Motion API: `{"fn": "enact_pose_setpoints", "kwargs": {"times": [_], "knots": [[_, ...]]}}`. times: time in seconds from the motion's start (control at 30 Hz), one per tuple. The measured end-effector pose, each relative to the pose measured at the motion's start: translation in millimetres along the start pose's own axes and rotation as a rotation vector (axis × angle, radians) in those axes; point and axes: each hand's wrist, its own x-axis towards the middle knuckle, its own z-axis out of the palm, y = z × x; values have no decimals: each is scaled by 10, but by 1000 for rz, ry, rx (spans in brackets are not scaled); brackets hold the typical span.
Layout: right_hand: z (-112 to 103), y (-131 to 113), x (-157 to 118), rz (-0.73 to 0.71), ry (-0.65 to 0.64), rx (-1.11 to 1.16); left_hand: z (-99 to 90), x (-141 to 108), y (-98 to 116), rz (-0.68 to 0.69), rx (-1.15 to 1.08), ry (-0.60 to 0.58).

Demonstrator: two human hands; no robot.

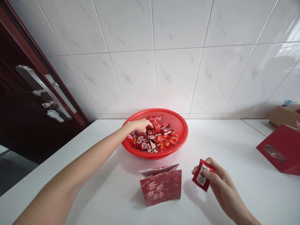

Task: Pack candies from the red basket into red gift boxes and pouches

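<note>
Right up front, the right hand (pixel 221 181) has a red sweet packet (pixel 201 178) pinched between thumb and fingers, held up over the white tabletop (pixel 211 140). Just to its left stands the red carton (pixel 162 189), pale lettering on its near face, top edges parted; a strip of table separates its right edge from that packet. The left forearm slants in from the lower corner, passing well wide of the carton's left edge.

Behind the carton, a short gap of white, then the rim of the red basket (pixel 153 155). Over its left rim goes the left hand (pixel 140 125), fingers bent down against a packet among the wrapped sweets (pixel 146 145); whether they have closed on it, I cannot tell.

Out right, a broad stretch of tabletop runs between the basket and a red windowed box (pixel 288 147), which the view cuts off; a brown cardboard box (pixel 281 115) sits behind it. On the left, the table's edge runs diagonally back, the dark door (pixel 14 103) beyond, keys (pixel 55 115) hanging at its lock. Farthest back, the tiled wall (pixel 175 78) bounds the table just behind the basket.
</note>
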Motion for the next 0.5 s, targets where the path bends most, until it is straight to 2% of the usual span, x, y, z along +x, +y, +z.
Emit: {"fn": "enact_pose_setpoints", "kwargs": {"times": [0.07, 0.13, 0.27, 0.5], "knots": [[9, 13, -3, 2, -8, 9, 33, 21, 46, 42, -1, -15], [13, 23, -4, 3, -16, 10, 45, 31, 96, 99, -82, 28], [16, 32, -4, 5, -28, 18, 24, 15, 149, 111, -233, 107], [14, 37, 2, 18, -31, -8, 15, -84, 197, 154, -346, 146]]}}
